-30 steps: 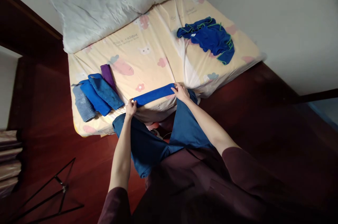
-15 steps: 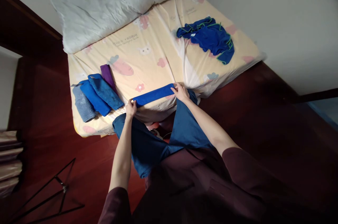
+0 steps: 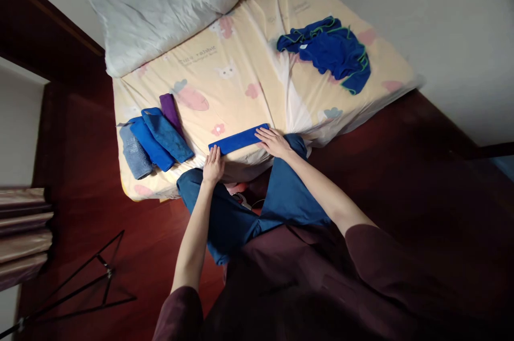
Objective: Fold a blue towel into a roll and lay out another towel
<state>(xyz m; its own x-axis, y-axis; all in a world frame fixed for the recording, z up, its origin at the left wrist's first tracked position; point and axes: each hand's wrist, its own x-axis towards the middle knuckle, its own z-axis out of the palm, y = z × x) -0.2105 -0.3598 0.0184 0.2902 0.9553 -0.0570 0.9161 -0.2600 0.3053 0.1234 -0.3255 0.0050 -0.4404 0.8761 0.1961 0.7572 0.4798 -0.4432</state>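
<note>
A bright blue cloth folded into a narrow strip (image 3: 238, 140) lies along the near edge of the bed (image 3: 249, 70). My left hand (image 3: 212, 165) rests flat, fingers spread, at the strip's left end. My right hand (image 3: 272, 142) lies flat with fingers apart at its right end, fingertips touching the cloth. Neither hand grips it. To the left sit several folded cloths: a grey-blue one (image 3: 135, 152), two blue ones (image 3: 158, 137) and a purple one (image 3: 171, 109).
A crumpled blue garment with green trim (image 3: 329, 52) lies at the bed's far right. A white pillow (image 3: 176, 4) fills the head end. Dark red floor surrounds the bed; a black metal stand (image 3: 96, 287) and striped fabric (image 3: 24, 234) are at lower left.
Both hands let go of the strip's ends and flattened out beside it. The strip lies a little further onto the bed. The camera shifted slightly.
</note>
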